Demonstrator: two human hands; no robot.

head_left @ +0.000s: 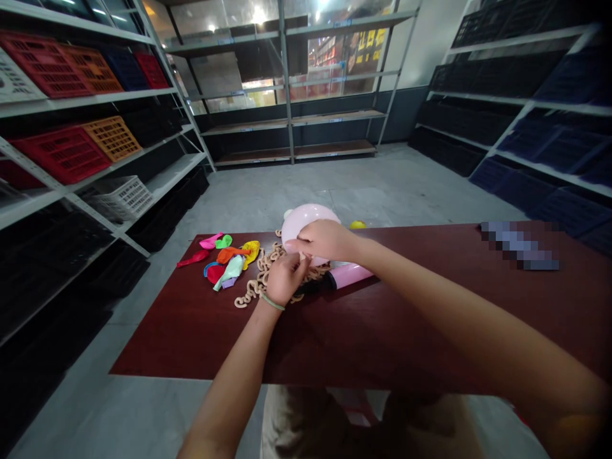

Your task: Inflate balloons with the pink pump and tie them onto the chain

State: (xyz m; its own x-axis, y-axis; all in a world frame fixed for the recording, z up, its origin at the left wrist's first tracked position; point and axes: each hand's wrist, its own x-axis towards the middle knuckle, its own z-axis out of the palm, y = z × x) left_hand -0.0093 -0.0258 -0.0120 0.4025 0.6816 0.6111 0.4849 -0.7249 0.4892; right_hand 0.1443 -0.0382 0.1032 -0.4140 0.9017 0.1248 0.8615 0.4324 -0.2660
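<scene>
An inflated pale pink balloon (306, 220) is just above the far side of the table. My right hand (329, 241) is closed in a pinch at its near side, by the neck. Just below and to the left, my left hand (285, 277) is also closed, fingertips together at the balloon's neck, which the fingers mostly hide. Under the hands lies a pile of beige curly pieces (248, 294). Right of it a pink cylinder with a black end (351, 275), looking like a balloon pump, lies on its side, partly behind my right forearm.
Several limp balloons in mixed colours (229, 261) lie on the left of the dark red table (191, 338). A yellow round thing (357, 224) shows at the far edge. A blurred-out object (521, 245) lies far right. Shelves with crates (62, 153) stand around.
</scene>
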